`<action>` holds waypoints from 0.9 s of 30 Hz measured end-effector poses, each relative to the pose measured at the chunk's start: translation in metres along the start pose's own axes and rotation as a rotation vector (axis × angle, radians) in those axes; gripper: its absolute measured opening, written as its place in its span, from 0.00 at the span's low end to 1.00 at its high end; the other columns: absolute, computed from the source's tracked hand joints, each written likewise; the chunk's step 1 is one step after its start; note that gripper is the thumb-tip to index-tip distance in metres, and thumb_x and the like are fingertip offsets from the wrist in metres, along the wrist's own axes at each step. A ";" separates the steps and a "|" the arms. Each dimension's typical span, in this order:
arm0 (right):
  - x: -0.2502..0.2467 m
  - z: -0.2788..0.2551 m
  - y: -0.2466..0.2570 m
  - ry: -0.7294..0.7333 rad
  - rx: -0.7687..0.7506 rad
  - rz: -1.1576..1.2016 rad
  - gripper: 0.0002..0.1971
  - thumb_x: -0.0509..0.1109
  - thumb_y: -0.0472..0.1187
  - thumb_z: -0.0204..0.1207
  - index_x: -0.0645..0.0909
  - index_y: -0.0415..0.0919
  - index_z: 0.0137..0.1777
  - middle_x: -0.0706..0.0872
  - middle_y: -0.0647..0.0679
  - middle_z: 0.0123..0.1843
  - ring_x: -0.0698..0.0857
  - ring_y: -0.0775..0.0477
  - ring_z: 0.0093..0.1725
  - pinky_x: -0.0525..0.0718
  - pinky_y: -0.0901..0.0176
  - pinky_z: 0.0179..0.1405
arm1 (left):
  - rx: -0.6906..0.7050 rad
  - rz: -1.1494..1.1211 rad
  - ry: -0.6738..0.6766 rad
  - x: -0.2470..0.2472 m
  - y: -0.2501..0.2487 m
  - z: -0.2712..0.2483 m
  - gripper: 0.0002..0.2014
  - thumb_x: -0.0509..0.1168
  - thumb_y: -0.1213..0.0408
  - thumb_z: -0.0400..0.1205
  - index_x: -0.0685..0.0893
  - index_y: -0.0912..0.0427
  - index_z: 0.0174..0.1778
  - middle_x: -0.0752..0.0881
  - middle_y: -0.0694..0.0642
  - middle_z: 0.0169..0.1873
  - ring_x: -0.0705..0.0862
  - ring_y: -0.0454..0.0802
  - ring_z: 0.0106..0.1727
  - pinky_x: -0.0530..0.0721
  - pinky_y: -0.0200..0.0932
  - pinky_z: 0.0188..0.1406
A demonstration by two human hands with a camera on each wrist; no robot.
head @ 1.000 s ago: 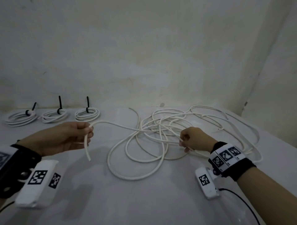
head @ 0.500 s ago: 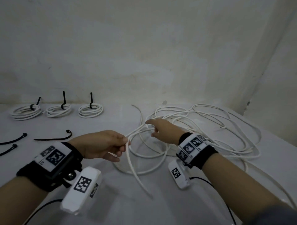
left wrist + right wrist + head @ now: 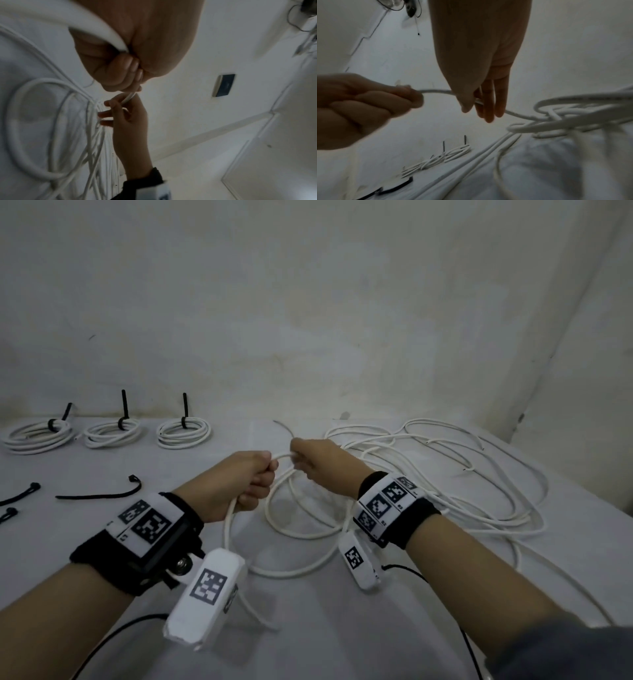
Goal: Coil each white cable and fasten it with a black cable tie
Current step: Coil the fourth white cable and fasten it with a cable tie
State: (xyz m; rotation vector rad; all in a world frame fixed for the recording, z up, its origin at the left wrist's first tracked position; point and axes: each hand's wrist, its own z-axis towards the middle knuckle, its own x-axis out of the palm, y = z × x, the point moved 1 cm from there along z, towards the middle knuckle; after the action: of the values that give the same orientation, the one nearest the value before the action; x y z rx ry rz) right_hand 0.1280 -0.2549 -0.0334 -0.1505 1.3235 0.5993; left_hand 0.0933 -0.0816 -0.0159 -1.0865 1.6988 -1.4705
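Note:
My left hand [image 3: 255,481] is a fist gripping a white cable [image 3: 282,456], whose free end hangs down from the fist past my wrist. My right hand [image 3: 311,462] is just to its right and pinches the same cable between thumb and fingers. A short arc of cable spans the small gap between the hands. In the left wrist view the cable [image 3: 96,25] enters the fist [image 3: 120,54]. In the right wrist view the thumb and fingers [image 3: 481,102] hold the cable [image 3: 435,91]. A loop [image 3: 301,529] lies on the table below the hands.
A tangle of loose white cables [image 3: 445,474] covers the right of the white table [image 3: 342,628]. Three coiled cables, each with a black tie, sit at the back left [image 3: 37,436], [image 3: 113,433], [image 3: 183,433]. Loose black ties [image 3: 99,494] lie at the left.
Both hands have come together near the middle of the table. The left hand carried its cable end rightward, and the right hand moved left along the cable, forming a loop.

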 end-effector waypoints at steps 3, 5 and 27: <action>-0.008 0.001 -0.031 0.006 0.258 0.063 0.06 0.63 0.30 0.81 0.81 0.33 0.46 0.85 0.35 0.46 0.85 0.36 0.46 0.82 0.50 0.44 | 0.135 0.037 0.000 -0.003 -0.009 -0.007 0.16 0.46 0.62 0.90 0.70 0.58 0.37 0.62 0.48 0.21 0.57 0.38 0.17 0.55 0.28 0.11; -0.012 0.003 -0.040 -0.057 0.316 0.157 0.07 0.63 0.27 0.79 0.81 0.33 0.43 0.86 0.34 0.45 0.87 0.33 0.44 0.87 0.45 0.45 | 0.180 0.089 -0.010 -0.007 -0.010 -0.010 0.17 0.46 0.61 0.90 0.70 0.58 0.37 0.63 0.48 0.22 0.57 0.39 0.18 0.56 0.29 0.13; -0.052 0.017 -0.039 -0.199 0.261 0.300 0.03 0.66 0.32 0.80 0.80 0.37 0.47 0.82 0.46 0.41 0.81 0.48 0.38 0.86 0.59 0.35 | 0.517 0.102 -0.070 -0.007 -0.040 -0.017 0.16 0.47 0.62 0.89 0.71 0.60 0.37 0.61 0.45 0.18 0.55 0.38 0.17 0.53 0.29 0.15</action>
State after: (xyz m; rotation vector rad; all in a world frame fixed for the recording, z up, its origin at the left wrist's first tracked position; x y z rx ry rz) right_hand 0.1558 -0.2971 0.0112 0.3192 1.2254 0.6689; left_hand 0.0887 -0.0688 0.0260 -0.7477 1.2051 -1.6569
